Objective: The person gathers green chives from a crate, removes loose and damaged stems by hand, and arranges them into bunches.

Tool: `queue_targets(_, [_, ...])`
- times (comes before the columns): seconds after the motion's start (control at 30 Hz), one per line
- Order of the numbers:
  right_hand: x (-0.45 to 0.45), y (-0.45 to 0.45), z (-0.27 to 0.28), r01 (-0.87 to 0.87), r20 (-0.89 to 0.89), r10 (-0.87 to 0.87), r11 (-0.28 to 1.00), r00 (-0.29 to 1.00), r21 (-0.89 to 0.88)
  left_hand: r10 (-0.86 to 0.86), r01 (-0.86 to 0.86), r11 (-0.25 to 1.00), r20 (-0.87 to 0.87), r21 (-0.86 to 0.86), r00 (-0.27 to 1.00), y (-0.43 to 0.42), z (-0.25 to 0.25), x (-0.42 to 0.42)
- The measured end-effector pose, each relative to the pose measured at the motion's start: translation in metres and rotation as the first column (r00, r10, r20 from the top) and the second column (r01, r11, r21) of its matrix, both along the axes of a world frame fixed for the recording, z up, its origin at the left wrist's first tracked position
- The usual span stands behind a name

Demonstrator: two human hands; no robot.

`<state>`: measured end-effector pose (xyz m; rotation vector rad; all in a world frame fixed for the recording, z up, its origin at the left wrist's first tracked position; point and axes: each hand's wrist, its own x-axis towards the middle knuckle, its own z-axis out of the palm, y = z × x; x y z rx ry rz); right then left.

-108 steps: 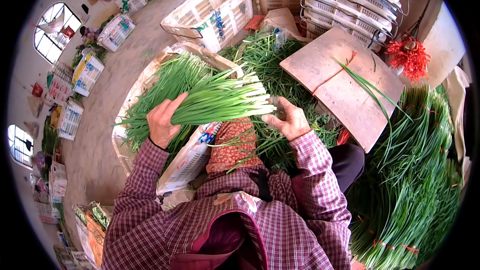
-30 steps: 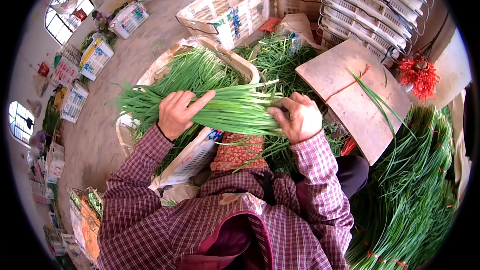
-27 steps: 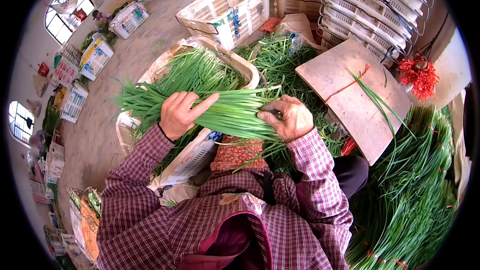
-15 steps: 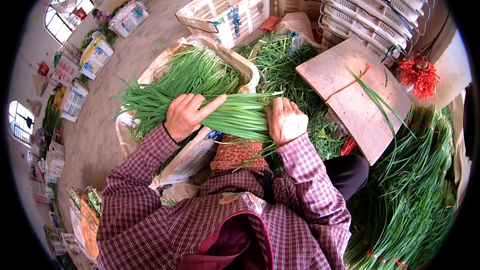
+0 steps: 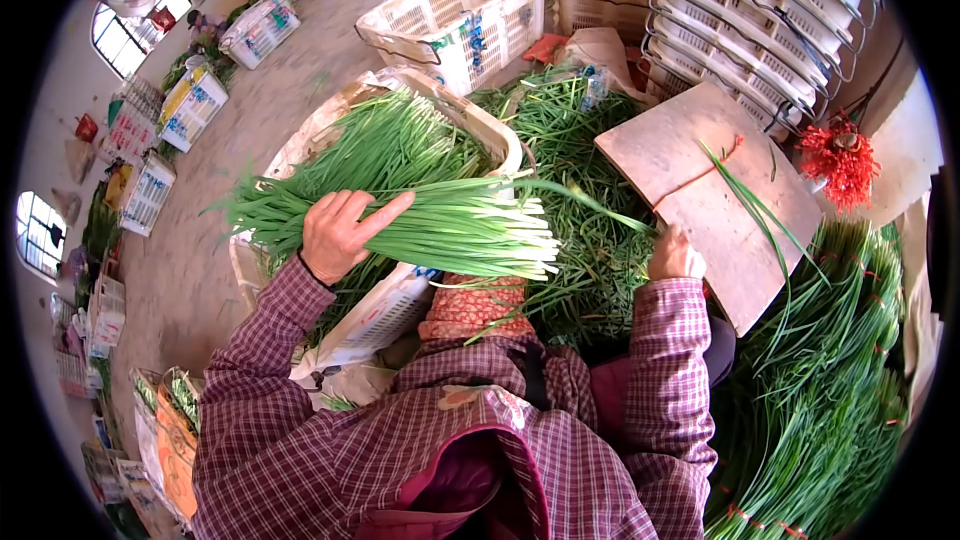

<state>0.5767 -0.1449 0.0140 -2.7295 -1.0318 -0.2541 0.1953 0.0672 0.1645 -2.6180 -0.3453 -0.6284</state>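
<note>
My left hand is wrapped round a bunch of green stalks, its index finger stretched along the top. The pale cut ends point right and the leafy tips hang left, over a lined white crate that holds more stalks. To the right, my right hand is closed in a pinch on a thin green stalk, which stretches from near the bunch to my fingers. Loose greens lie in a heap between the bunch and my right hand.
A board with a red tie and a few stalks lies right of the heap. Tied green bundles are piled at the right, below red ties. Stacked crates and an open crate stand behind. Further crates line the left.
My right hand has left the pale ends of the bunch and moved right, drawing a thin stalk out. My left hand has shifted slightly left with the bunch.
</note>
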Motion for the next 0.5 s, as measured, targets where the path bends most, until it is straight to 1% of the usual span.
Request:
queue_targets(0.03, [0.007,-0.008,0.008,0.063,-0.073,-0.085,0.964,0.994,-0.258,0.015,-0.015,1.000,0.003,-0.013,1.000,0.003,0.000,-0.006])
queue_targets(0.07, [0.012,-0.011,0.007,0.108,-0.082,-0.155,0.905,0.984,-0.412,0.015,-0.015,1.000,0.004,-0.012,1.000,0.005,0.001,-0.010])
queue_targets(0.13, [-0.001,-0.014,0.036,0.046,-0.196,-0.141,0.905,0.970,-0.423,0.038,-0.038,0.999,0.019,0.016,0.999,0.004,0.004,-0.014])
queue_targets(0.2, [-0.021,-0.011,0.057,-0.102,-0.193,0.063,0.974,0.979,-0.200,0.027,-0.027,1.000,0.024,0.007,0.999,0.003,0.005,-0.013])
queue_targets(0.23, [-0.025,-0.003,0.062,-0.223,-0.297,0.213,0.975,0.931,-0.002,0.012,-0.012,1.000,0.020,0.021,1.000,0.002,0.004,-0.012])
queue_targets(0.27, [-0.036,0.005,0.068,-0.278,-0.339,0.366,0.918,0.866,0.281,-0.005,0.004,0.999,0.018,0.036,1.000,0.002,0.005,-0.011])
queue_targets(0.3, [-0.044,0.018,0.073,-0.302,-0.361,0.436,0.878,0.824,0.371,-0.011,0.010,0.999,0.018,0.036,1.000,0.000,0.007,-0.008])
queue_targets(0.33, [-0.049,0.029,0.075,-0.346,-0.385,0.545,0.808,0.745,0.476,-0.037,0.036,0.999,0.021,0.029,0.999,-0.005,0.010,-0.004])
queue_targets(0.37, [-0.057,0.039,0.077,-0.360,-0.433,0.605,0.772,0.668,0.523,-0.063,0.062,0.998,0.024,0.023,0.998,-0.008,0.012,0.000])
queue_targets(0.43, [-0.064,0.060,0.066,-0.257,-0.604,0.667,0.736,0.437,0.627,-0.086,0.085,0.996,0.021,0.025,0.996,-0.011,0.013,0.004])
queue_targets(0.5, [-0.073,0.072,0.060,-0.079,-0.727,0.667,0.744,0.163,0.664,-0.108,0.108,0.993,0.004,0.036,0.994,-0.014,0.015,0.006])
